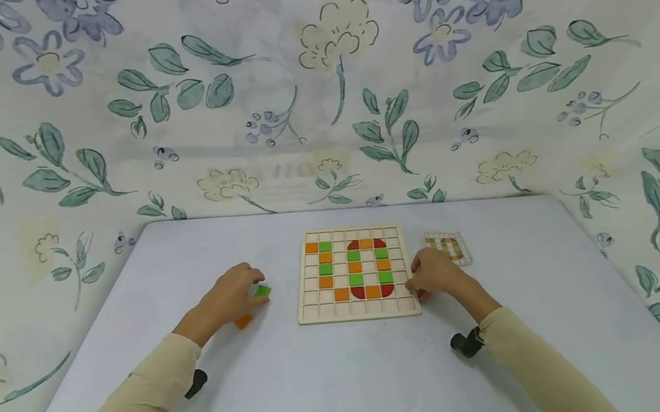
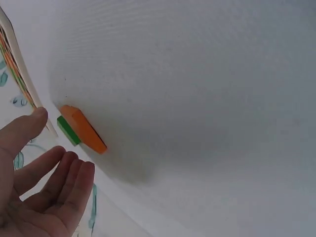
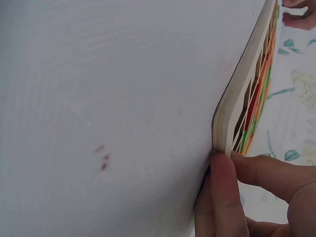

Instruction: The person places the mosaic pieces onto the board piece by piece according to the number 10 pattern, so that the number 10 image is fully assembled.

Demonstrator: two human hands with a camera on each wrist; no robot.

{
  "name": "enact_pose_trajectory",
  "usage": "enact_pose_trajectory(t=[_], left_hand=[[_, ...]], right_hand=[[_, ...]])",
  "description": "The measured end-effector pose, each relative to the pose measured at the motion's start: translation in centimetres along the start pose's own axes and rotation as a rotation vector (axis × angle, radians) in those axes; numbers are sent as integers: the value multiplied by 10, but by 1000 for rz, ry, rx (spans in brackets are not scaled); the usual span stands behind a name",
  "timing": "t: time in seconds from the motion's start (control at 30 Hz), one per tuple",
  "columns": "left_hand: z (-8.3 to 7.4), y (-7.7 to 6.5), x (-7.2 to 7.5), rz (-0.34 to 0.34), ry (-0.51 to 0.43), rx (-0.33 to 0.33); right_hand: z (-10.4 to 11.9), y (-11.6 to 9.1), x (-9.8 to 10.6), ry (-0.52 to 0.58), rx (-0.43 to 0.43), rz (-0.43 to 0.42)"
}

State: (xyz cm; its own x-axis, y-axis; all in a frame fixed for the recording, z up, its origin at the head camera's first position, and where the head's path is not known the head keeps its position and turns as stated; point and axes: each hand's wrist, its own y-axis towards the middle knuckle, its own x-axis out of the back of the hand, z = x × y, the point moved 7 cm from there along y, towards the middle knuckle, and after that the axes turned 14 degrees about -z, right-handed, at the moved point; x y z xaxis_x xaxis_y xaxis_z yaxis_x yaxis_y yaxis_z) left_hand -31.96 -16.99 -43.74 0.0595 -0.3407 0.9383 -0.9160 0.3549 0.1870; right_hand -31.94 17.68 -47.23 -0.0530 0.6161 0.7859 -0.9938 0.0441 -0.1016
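Note:
A square wooden grid board (image 1: 322, 312) lies on the table, its orange, green and red tiles forming a "10". My right hand (image 1: 437, 272) grips the board's near right corner; in the right wrist view, the thumb and fingers of that hand (image 3: 266, 192) pinch the edge of the board (image 3: 228, 116). Left of the board, my left hand (image 1: 228, 296) hovers with loosely bent fingers around a green tile (image 1: 262, 290), beside an orange tile (image 1: 244, 320). The left wrist view has the orange tile (image 2: 86, 131) against the green tile (image 2: 68, 129), both apart from the fingertips.
A small printed card (image 1: 458, 249) with the same coloured pattern lies right of the board, partly behind my right hand. The white table (image 1: 350, 394) meets a flowered cloth backdrop (image 1: 301, 115) at its back and sides. Dark wrist-camera parts (image 1: 465, 344) jut below the sleeves.

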Motion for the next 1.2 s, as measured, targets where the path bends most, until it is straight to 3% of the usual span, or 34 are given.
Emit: enact_pose_trajectory(t=[0.47, 0.63, 0.87, 1.03, 1.2], left_hand=[[-3, 11, -9, 0, -91, 47], [-6, 15, -13, -25, -129, 17], [-44, 26, -20, -12, -203, -32], [-75, 33, -33, 22, -200, -84], [-92, 36, -44, 31, -182, -130]], right_hand=[[2, 2, 1, -20, -10, -10], [2, 1, 1, -9, -13, -3], [0, 1, 2, -3, -28, -5], [-1, 1, 1, 5, -20, -10], [0, 0, 0, -5, -23, -9]])
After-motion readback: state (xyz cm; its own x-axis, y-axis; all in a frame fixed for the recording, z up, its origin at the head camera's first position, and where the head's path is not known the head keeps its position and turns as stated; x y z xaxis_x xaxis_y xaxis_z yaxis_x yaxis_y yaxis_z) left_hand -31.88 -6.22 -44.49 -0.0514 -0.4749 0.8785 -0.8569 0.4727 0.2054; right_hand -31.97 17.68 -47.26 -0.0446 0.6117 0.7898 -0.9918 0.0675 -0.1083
